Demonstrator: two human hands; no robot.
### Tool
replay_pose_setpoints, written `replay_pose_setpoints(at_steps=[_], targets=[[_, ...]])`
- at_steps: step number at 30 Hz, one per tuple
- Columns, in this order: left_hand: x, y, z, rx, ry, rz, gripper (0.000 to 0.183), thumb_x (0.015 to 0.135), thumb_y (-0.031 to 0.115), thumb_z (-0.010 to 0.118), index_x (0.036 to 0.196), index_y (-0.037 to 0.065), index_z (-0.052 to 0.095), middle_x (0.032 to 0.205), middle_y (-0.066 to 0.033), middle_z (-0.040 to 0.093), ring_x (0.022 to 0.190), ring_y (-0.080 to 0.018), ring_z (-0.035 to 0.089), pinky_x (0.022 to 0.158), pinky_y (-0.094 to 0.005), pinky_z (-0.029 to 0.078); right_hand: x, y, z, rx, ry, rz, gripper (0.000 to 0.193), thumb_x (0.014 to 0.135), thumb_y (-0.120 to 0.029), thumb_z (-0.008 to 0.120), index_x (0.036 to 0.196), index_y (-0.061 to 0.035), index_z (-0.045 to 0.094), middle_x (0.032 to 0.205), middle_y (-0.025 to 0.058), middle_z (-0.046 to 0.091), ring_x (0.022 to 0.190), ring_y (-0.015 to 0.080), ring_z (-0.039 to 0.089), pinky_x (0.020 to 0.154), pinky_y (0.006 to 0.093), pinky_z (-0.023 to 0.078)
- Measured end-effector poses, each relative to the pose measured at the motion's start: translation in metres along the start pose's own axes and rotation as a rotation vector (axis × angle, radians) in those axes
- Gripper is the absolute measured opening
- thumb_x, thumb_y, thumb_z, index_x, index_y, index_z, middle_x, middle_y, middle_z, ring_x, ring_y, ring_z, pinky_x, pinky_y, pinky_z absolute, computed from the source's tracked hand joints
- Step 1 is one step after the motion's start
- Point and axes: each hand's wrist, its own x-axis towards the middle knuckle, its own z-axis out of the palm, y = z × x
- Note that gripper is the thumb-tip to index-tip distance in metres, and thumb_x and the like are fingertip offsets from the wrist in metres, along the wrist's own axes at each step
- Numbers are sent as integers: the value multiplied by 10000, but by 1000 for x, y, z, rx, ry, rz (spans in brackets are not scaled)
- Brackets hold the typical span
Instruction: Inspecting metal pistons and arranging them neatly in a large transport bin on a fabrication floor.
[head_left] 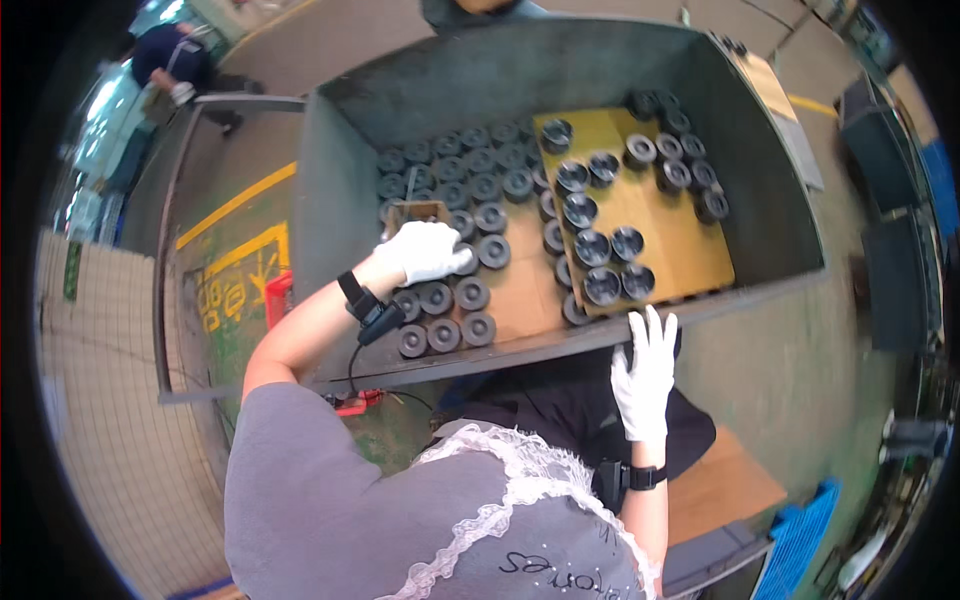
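My left hand (430, 252), in a white glove, reaches into a large grey metal bin (345, 160). Its fingers curl over a dark round metal part (466, 262) in the rows at the left; the thumb is hidden. Just beyond that hand is a small brown box-like thing (422, 211) with a thin upright piece; whether the hand touches it, I cannot tell. My right hand (645, 372), also gloved, lies with fingers stretched and apart at the bin's near rim. Close to it, shiny cup-shaped parts (602, 286) stand on a yellowish sheet (690, 255).
The sheet covers some of the lower parts at the right. Bare brown lining (525, 295) shows between the rows. A metal frame (168, 250) juts out left of the bin. One person (172, 60) is at the far left; another (470, 12) stands behind the bin.
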Motion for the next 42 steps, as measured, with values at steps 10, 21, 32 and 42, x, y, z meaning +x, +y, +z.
replay_pose_setpoints(at_steps=[10, 21, 32, 42], targets=[[196, -49, 210, 193, -319, -192, 755, 784, 553, 705, 1281, -12, 643, 1299, -234, 648, 1231, -364, 615, 1081, -509, 438, 5, -7, -13, -15, -201, 175, 633, 793, -49, 736, 1392, -111, 539, 1484, 174, 488, 1414, 495, 377, 1108, 527, 416], [230, -12, 288, 97, 48, -578, 984, 764, 483, 818, 1488, 4, 356, 1339, -153, 527, 1297, -307, 502, 1212, -563, 208, 3, 0, -10, 55, -322, 221, 706, 751, -99, 797, 1400, -98, 519, 1483, 250, 452, 1407, 609, 296, 1111, 595, 389], [139, 25, 137, -1186, -262, -136, 763, 812, 407, 820, 1398, 15, 528, 1240, -146, 663, 1113, -241, 663, 961, -361, 537, 3, 0, -15, 54, -247, 159, 677, 809, -134, 748, 1438, -101, 501, 1529, 205, 429, 1436, 541, 300, 1148, 572, 355], [26, 175, -26, -1863, -772, 316, 621, 1020, 432, 571, 1493, 54, 432, 1408, -124, 579, 1304, -231, 564, 1103, -425, 448, -10, -40, -76, 540, 301, 266, 438, 891, -86, 738, 1300, 6, 612, 1259, 192, 673, 1116, 290, 688, 966, 353, 531]])
